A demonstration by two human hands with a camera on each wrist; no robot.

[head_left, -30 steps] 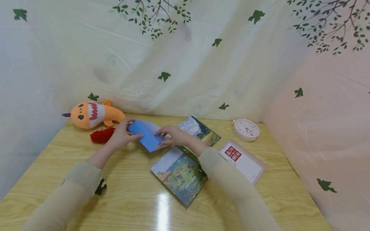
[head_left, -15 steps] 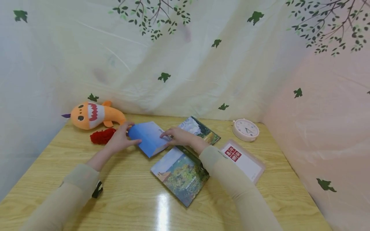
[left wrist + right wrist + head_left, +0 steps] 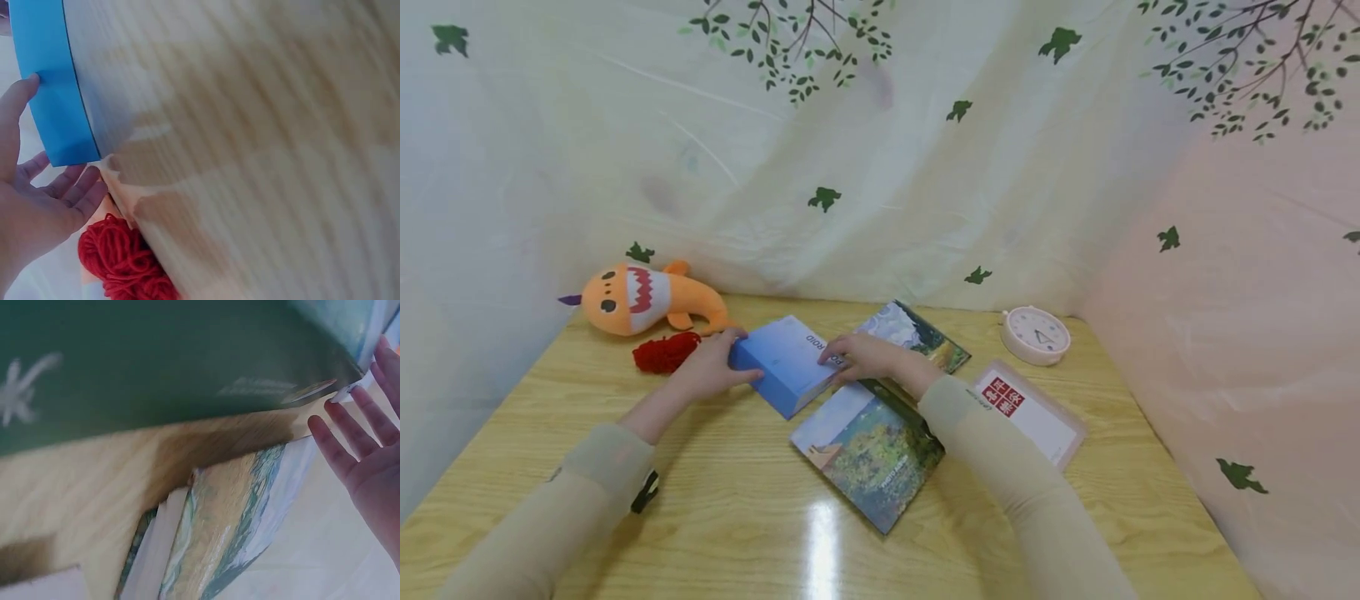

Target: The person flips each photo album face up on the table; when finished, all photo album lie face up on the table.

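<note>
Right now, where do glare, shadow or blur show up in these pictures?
Head view: one bright glare streak on the near table; left wrist: broad, soft shadows band the table beside the blue book; right wrist: white marks on the dark green cover look blurred, with shadow along its edge.

We see a wooden table (image 3: 715,517) with a blue book (image 3: 786,362) on it; left of that book, red yarn (image 3: 662,354) and an orange plush (image 3: 625,300); right, a painted-cover book (image 3: 891,327), a bordered white card (image 3: 1041,427) and a round clock (image 3: 1037,336); front right, a photo album (image 3: 872,467).
</note>
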